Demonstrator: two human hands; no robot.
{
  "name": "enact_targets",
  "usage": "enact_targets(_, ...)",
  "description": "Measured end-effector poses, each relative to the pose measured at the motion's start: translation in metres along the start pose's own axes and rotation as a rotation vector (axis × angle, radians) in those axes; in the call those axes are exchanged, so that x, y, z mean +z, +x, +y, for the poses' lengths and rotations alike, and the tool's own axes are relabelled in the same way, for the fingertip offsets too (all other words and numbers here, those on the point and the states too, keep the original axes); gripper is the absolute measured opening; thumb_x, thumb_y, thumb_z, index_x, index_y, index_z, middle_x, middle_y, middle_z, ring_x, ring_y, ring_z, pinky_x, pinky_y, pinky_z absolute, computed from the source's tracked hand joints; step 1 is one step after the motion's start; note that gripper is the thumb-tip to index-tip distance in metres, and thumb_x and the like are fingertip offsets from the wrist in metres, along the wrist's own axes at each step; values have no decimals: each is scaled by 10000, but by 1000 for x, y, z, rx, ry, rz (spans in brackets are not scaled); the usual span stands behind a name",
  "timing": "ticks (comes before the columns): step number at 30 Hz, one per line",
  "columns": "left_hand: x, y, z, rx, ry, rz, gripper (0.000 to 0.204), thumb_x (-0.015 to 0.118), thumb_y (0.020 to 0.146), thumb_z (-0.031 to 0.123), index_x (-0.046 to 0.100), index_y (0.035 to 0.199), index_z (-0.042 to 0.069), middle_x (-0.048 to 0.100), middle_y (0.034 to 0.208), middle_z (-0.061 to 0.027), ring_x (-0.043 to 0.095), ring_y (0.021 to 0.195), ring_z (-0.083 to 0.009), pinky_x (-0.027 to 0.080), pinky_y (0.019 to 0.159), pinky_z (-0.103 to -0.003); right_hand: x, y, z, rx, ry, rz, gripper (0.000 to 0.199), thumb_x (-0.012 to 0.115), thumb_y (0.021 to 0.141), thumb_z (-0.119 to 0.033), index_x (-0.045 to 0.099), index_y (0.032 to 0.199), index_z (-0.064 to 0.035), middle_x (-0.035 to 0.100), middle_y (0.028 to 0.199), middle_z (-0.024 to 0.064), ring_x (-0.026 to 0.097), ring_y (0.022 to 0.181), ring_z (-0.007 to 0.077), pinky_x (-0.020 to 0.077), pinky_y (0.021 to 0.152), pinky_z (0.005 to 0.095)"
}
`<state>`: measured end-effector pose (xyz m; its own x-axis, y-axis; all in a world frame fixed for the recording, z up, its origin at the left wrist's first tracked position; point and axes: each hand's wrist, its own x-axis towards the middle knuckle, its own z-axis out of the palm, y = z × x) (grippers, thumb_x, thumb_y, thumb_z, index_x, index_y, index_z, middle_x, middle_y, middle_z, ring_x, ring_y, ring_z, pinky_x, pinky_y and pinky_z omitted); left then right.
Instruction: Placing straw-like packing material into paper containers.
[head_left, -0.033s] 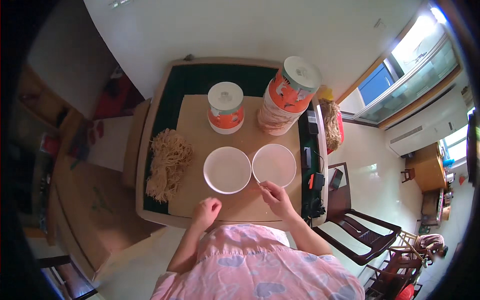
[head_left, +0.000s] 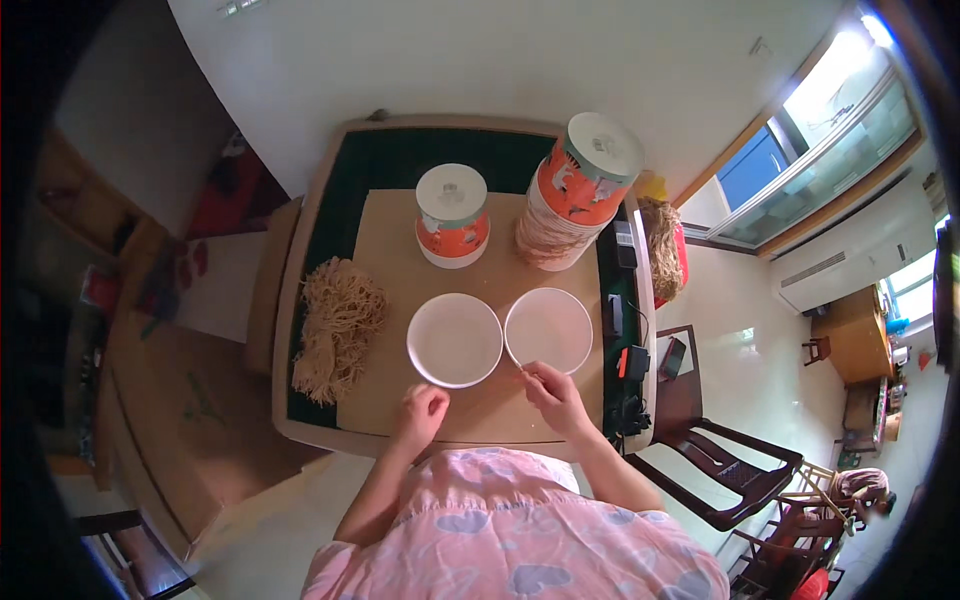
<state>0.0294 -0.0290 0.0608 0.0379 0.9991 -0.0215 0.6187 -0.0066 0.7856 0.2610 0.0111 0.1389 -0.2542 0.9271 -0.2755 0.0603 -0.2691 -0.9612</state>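
Two white paper buckets stand side by side, mouths up, on a brown cardboard sheet (head_left: 470, 415): the left bucket (head_left: 455, 340) and the right bucket (head_left: 549, 330). My left hand (head_left: 425, 410) is closed, fingers curled, just below the left bucket's near rim; whether it holds anything is hidden. My right hand (head_left: 553, 398) is pinched at the near rim of the right bucket. A thin tip shows at its fingers, too small to name. To the left lies a tangled heap of beige noodle-like strands (head_left: 335, 330).
Behind stand an upside-down orange-patterned bucket (head_left: 452, 220) and a taller stack of such buckets (head_left: 570, 200). Black adapters and cables (head_left: 630, 362) line the table's right edge. Beyond it are a red container of strands (head_left: 662, 250) and a dark wooden chair (head_left: 720, 460).
My left hand has moved slightly forward, closer to the left bucket's rim. My right hand has barely shifted; the buckets and the heap stay in place.
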Motion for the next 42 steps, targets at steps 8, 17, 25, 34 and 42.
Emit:
enact_targets(8, 42, 47, -1, 288, 371, 38, 191, 657, 688, 91, 615, 874, 95, 612, 820, -63, 576, 814, -251, 413, 743, -386, 4, 5, 33, -113, -179, 52, 158, 484, 908, -114, 588, 969, -12, 501, 688, -29, 412, 633, 54, 345, 551, 195)
enact_targets(17, -27, 48, 22, -155, -249, 26, 92, 634, 752, 45, 565, 750, -14, 596, 650, -71, 554, 599, -132, 438, 565, -279, 33, 28, 45, -119, 1, -98, 186, 435, 909, -47, 497, 1079, -3, 590, 849, 41, 565, 781, 113, 470, 736, 250)
enact_targets(25, -18, 37, 12, -150, -659, -23, 146, 627, 760, 26, 522, 861, 16, 590, 731, -14, 533, 638, -87, 442, 591, -246, 47, 41, 60, -129, -36, -123, 99, 488, 870, -9, 532, 954, 22, 607, 900, 69, 580, 904, 131, 477, 781, 280)
enact_targets(34, -4, 37, 12, -152, -310, 46, 156, 623, 728, 21, 518, 842, 13, 588, 703, -54, 561, 641, -112, 463, 602, -265, 56, 39, 69, -127, -6, -60, 183, 502, 865, -14, 573, 1033, -8, 591, 979, 68, 574, 938, 151, 468, 832, 290)
enact_targets(42, 7, 36, 15, -112, -255, 32, 143, 632, 692, 2, 555, 813, 6, 608, 735, -96, 600, 667, -181, 482, 633, -306, 58, 46, 64, -307, -212, 41, 206, 655, 744, -25, 590, 938, -23, 576, 869, 83, 571, 768, 187, 473, 688, 283)
